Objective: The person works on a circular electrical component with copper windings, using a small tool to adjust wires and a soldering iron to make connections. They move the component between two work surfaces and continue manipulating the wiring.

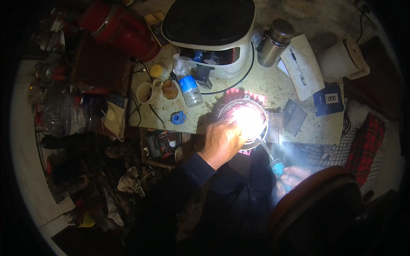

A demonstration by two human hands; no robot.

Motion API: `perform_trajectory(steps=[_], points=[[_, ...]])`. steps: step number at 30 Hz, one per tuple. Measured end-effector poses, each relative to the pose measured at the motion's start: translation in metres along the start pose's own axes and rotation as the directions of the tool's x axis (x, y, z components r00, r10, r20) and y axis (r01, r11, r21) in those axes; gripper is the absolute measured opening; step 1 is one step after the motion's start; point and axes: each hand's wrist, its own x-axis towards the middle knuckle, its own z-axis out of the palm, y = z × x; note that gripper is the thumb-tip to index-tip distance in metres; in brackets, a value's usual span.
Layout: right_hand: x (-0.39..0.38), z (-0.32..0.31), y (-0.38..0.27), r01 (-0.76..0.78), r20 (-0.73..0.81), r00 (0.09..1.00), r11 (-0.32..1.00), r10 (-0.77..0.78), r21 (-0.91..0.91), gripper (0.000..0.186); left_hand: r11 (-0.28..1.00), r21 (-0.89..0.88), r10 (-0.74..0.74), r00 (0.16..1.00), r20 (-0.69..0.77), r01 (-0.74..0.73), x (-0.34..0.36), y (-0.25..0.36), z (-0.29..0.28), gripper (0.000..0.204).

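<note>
A round metal lamp-like housing rests at the table's front edge on a pink ribbed piece; strong glare washes out its inside. My left hand reaches over its left rim with fingers bent inward, the fingertips lost in the light. What they pinch cannot be made out. In my right hand, right of and nearer than the housing, is a soldering iron with a teal handle. Its metal shaft slants up to the housing's lower right rim, and the tip is hidden by glare. Thin smoke or haze hangs beside it.
Behind stand a white appliance with a black top, a steel flask, a plastic bottle and a cup. A paper with a pen lies far right. A dark rounded thing with a reddish-brown rim blocks the lower right.
</note>
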Motion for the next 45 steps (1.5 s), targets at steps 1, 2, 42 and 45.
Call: perform_trajectory(steps=[1, 2, 42, 45], points=[[-0.002, 0.003, -0.001, -0.063, 0.007, 0.998, 0.997, 0.063, 0.033, 0.025, 1.000, 0.002, -0.014, 1.000, 0.014, 0.014, 0.000, 0.000, 0.000, 0.029], [-0.004, 0.005, -0.001, -0.097, 0.020, 0.995, 0.994, 0.096, 0.051, 0.024, 1.000, 0.006, -0.017, 1.000, 0.009, 0.017, 0.000, 0.000, 0.001, 0.029], [0.018, -0.007, -0.008, 0.104, 0.005, 0.995, 0.990, -0.104, -0.101, 0.026, 0.999, -0.037, 0.031, 0.997, -0.072, -0.033, 0.002, -0.004, 0.006, 0.023], [0.018, -0.005, -0.007, 0.056, -0.023, 0.998, 0.996, -0.058, -0.072, 0.027, 0.998, -0.031, 0.049, 0.995, -0.087, -0.052, 0.003, -0.005, 0.006, 0.022]])
